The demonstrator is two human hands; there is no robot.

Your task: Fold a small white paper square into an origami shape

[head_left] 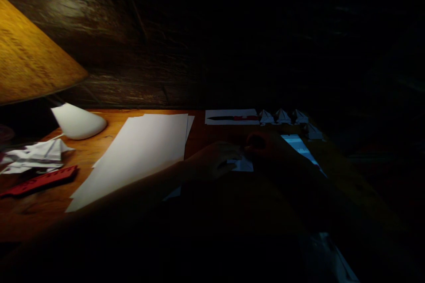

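Lamp (83,124), crumpled paper (36,157) and red strip (43,181) are seen at left; sheets (142,150) are stacked left of centre. Small paper (245,164), frame centre, is touched by left hand (214,159), fingers bent; grip cannot be told. Knife (232,118) is laid above. Right hand (260,145) is shadowed, fingers curled, hold unclear. Folded pieces (283,116) are lined up right of centre, lit screen (302,149) below.

Knife (232,118) on sheet (229,112), behind folded paper (245,166).

A small pale paper (245,165) touches the left hand (214,159)
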